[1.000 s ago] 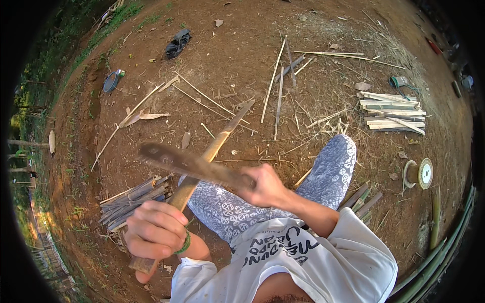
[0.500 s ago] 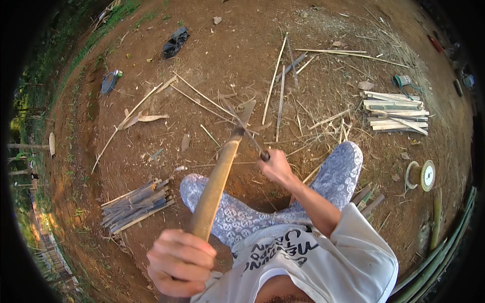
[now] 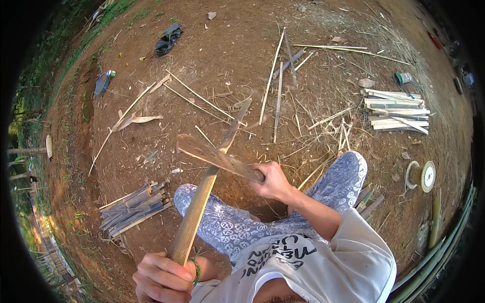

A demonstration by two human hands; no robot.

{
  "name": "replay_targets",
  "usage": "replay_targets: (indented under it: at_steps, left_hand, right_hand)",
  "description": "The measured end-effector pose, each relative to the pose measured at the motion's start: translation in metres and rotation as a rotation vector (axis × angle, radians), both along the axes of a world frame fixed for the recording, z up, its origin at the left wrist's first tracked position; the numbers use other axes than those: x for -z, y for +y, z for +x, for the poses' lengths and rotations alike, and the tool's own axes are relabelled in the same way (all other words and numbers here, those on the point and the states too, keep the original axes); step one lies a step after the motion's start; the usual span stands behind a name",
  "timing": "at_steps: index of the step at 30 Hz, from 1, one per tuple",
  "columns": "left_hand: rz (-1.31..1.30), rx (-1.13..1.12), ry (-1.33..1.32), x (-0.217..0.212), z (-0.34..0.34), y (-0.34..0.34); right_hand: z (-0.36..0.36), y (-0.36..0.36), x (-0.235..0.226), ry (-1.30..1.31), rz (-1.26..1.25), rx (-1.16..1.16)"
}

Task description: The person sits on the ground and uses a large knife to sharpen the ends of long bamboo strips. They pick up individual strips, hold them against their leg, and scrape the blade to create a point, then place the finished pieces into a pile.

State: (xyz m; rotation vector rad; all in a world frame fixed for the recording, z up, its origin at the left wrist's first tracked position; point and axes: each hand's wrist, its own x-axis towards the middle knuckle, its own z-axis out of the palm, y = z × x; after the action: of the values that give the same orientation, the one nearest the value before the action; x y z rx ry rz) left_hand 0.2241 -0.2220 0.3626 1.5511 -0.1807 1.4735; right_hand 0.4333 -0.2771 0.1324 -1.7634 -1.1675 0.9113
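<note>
Gripped in my left hand (image 3: 164, 278) is the near end of a long bamboo strip (image 3: 196, 212), which slants up and away over my left leg. The strip's far part is darker and narrows toward a pointed end. My right hand (image 3: 274, 182) is closed around the handle of a machete (image 3: 217, 157), whose broad, stained blade points left. That blade crosses over the strip beyond its middle, hiding a short stretch of it. I cannot tell whether blade and strip touch.
Bundles of split bamboo lie at left (image 3: 135, 209) and right (image 3: 396, 112). Thin strips (image 3: 273, 76) and curled shavings are scattered ahead on the brown soil. A spool (image 3: 422, 176) stands at right, near green poles (image 3: 437, 270). A black plastic bag (image 3: 168, 39) lies far off.
The machete has swung so its blade shows broadside and points left, lower along the strip. My left hand and the strip have shifted slightly left and nearer to me.
</note>
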Motion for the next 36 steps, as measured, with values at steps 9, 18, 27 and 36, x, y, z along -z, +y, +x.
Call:
replay_targets:
  at_steps: [9,18,27,36]
  left_hand:
    - [0.068,0.105,0.066,-0.007,-0.016,0.023]
    - [-0.294,-0.098,-0.084,-0.007,-0.050,0.058]
    - [-0.101,-0.228,0.090,-0.050,-0.046,0.000]
    - [0.129,0.216,-0.024,-0.039,-0.043,0.015]
  right_hand:
    - [0.049,0.038,0.094,0.179,-0.251,0.139]
    - [0.021,0.071,0.051,-0.018,-0.193,0.037]
    - [-0.063,-0.023,-0.088,0.015,0.324,-0.191]
    - [-0.046,-0.017,-0.072,0.160,0.016,-0.043]
